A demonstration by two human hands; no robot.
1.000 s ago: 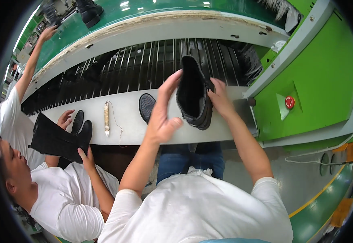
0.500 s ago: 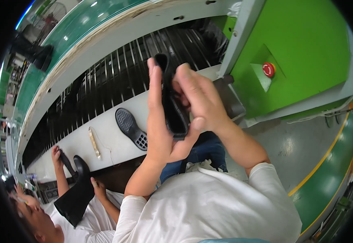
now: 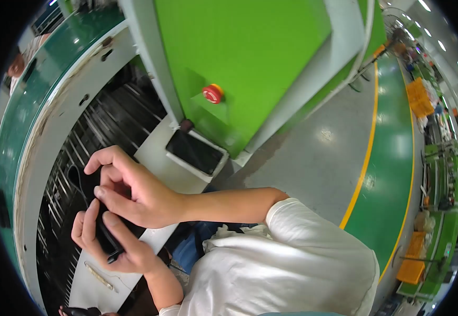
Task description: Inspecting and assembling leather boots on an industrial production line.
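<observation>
Shifted leftward in view since the earlier frame, one black shoe (image 3: 106,239) was clasped in the half-closed left hand (image 3: 137,256) above the far edge of the white bench (image 3: 184,179), right hand (image 3: 146,197) loosely curled alongside, its hold impossible to tell

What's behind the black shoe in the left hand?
Metal rods, visible around the far end of the black shoe. Whatever sits directly behind the shoe, left hand and right hand is covered.

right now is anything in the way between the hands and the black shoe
Nothing visible is in the way: the left hand holds the black shoe between fingers and thumb, and the right hand is right beside it.
</observation>
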